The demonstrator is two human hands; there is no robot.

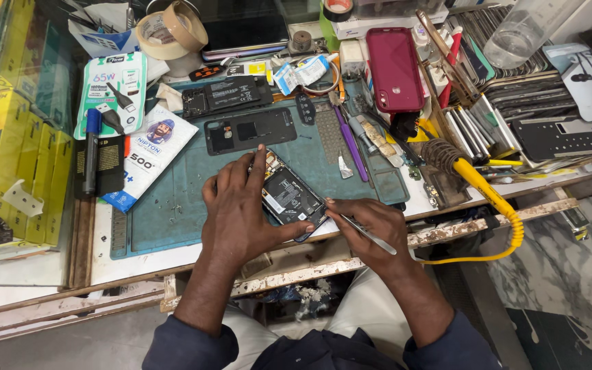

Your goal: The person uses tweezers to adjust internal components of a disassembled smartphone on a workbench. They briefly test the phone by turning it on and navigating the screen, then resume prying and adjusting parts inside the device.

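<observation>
Phone (289, 199), back off, lies on the green mat (173, 199) at the worktop's (138, 264) front edge.
Left hand (241, 212) lies over its left side, fingers pressing it down; right hand (371, 226) pinches tweezers (361, 229), tip at the phone's lower right edge. Behind lie a black back cover (249, 130), a red phone (395, 68) and tape rolls (171, 29).

The opened phone (289, 197) lies back-up and slanted on the green mat (173, 205) at the worktop's near edge, its black insides bare. My left hand (241, 209) pins it down. My right hand (375, 226) holds thin metal tweezers (361, 229), tips at its lower edge.
</observation>
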